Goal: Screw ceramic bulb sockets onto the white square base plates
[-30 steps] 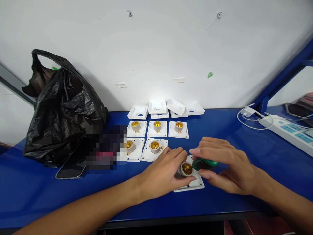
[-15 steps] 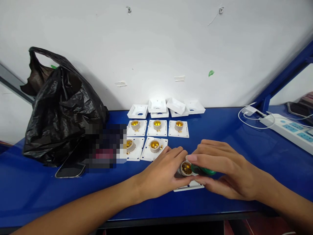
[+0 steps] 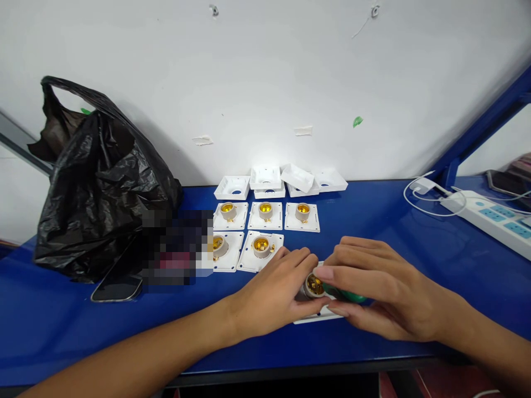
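Note:
A white square lamp-holder plate (image 3: 312, 318) lies on the blue table (image 3: 394, 232) near its front edge, with a grey socket (image 3: 314, 286) showing brass inside. My left hand (image 3: 276, 296) is closed around the socket from the left. My right hand (image 3: 379, 290) is closed on a green-handled tool (image 3: 348, 297), most likely a screwdriver, which lies level and points left into the socket. The fingers hide most of the tool and the plate.
Several more socket plates (image 3: 265, 216) sit in two rows behind my hands, with empty white back boxes (image 3: 265, 178) along the wall. A black plastic bag (image 3: 99, 177) and a phone (image 3: 118, 284) lie at the left. A power strip (image 3: 493, 218) with cables lies at the right.
My right hand has slid left with the green tool, closing over the socket and covering more of the plate. My left hand has kept its grip.

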The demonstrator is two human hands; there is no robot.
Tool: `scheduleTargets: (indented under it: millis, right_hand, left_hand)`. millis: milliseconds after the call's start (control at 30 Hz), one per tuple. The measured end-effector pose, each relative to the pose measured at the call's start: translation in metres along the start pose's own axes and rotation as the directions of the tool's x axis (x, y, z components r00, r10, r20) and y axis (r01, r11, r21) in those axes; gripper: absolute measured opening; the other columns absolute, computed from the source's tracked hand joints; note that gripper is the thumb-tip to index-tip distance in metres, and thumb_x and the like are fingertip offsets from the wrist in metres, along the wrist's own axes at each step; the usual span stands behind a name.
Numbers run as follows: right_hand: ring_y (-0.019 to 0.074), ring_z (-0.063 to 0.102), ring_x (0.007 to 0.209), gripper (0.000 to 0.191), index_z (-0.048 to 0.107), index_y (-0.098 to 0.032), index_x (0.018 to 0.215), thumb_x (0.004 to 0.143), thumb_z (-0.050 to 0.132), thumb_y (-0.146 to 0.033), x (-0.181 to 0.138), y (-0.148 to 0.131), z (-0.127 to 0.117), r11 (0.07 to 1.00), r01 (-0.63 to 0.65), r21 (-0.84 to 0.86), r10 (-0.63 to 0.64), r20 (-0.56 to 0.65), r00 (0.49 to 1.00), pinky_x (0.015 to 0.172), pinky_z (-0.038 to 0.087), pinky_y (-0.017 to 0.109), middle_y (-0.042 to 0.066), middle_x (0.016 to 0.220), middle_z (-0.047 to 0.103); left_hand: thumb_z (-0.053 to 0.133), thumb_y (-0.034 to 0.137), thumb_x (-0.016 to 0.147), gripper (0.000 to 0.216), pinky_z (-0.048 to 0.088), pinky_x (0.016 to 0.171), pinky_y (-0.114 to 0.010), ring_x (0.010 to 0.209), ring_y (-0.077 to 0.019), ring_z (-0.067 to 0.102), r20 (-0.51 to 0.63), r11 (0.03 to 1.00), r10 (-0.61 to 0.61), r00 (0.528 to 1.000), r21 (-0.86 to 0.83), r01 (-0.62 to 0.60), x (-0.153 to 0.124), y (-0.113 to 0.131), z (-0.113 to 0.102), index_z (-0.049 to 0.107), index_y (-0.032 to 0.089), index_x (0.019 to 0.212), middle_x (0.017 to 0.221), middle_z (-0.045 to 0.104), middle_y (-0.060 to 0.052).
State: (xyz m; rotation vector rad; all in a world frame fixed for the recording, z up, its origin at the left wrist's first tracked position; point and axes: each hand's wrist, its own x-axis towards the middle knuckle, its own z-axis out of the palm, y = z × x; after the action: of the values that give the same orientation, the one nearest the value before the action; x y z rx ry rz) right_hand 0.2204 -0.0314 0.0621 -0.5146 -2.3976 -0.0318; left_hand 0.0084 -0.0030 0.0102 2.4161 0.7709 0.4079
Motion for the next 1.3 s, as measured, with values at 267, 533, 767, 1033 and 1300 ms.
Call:
scheduleTargets:
  millis: [267,533,767,1033,1300]
  right_hand:
    - [0.0137,0.071,0.091,0.023,0.056,-0.016,0.127,0.109,0.046,-0.025,-0.0005,-0.0001,-0.0004,1.000,0.000,-0.008,0.000,0.001,1.000,0.091,0.055,0.028,0.004,0.098,0.073]
    - [0.0145,0.072,0.090,0.023,0.055,-0.017,0.128,0.109,0.045,-0.025,0.0014,0.0000,-0.0016,1.000,-0.013,-0.007,0.013,0.005,1.000,0.089,0.058,0.029,0.005,0.097,0.074]
    - [0.0158,0.071,0.088,0.024,0.054,-0.017,0.129,0.107,0.049,-0.024,-0.0004,0.0000,-0.0003,0.999,-0.019,0.039,0.019,0.003,1.000,0.084,0.058,0.029,0.005,0.096,0.074]
    - [0.0156,0.071,0.089,0.024,0.055,-0.016,0.128,0.107,0.047,-0.024,-0.0005,-0.0005,-0.0010,1.000,-0.015,0.014,0.015,0.001,1.000,0.086,0.056,0.029,0.006,0.098,0.074]
    - [0.0152,0.071,0.091,0.025,0.054,-0.017,0.130,0.106,0.049,-0.024,-0.0023,0.0004,0.0008,0.999,-0.023,0.025,0.023,0.016,1.000,0.087,0.057,0.029,0.005,0.099,0.074]
  left_hand:
    - [0.069,0.041,0.099,0.024,0.044,0.100,-0.047,0.100,-0.0269,0.064,0.009,1.000,0.000,1.000,-0.003,0.000,-0.0006,-0.0011,0.0008,0.058,0.021,0.109,0.108,0.065,-0.004]
    - [0.069,0.040,0.099,0.026,0.043,0.103,-0.048,0.104,-0.0279,0.064,0.017,1.000,-0.006,1.000,0.000,0.006,-0.0006,0.0004,-0.0001,0.056,0.021,0.109,0.111,0.065,-0.005]
    - [0.064,0.042,0.101,0.028,0.045,0.098,-0.048,0.102,-0.0289,0.064,0.012,0.999,0.020,1.000,0.030,-0.021,-0.0007,-0.0018,0.0016,0.056,0.022,0.118,0.110,0.065,-0.006]
    - [0.067,0.040,0.100,0.026,0.045,0.098,-0.046,0.102,-0.0286,0.064,0.018,0.999,0.016,1.000,0.030,-0.017,-0.0003,-0.0008,0.0007,0.056,0.021,0.114,0.111,0.064,-0.006]
    - [0.065,0.041,0.100,0.026,0.046,0.095,-0.045,0.099,-0.0281,0.064,0.007,0.999,0.029,1.000,0.031,-0.030,-0.0005,-0.0022,0.0014,0.057,0.022,0.116,0.108,0.065,-0.005]
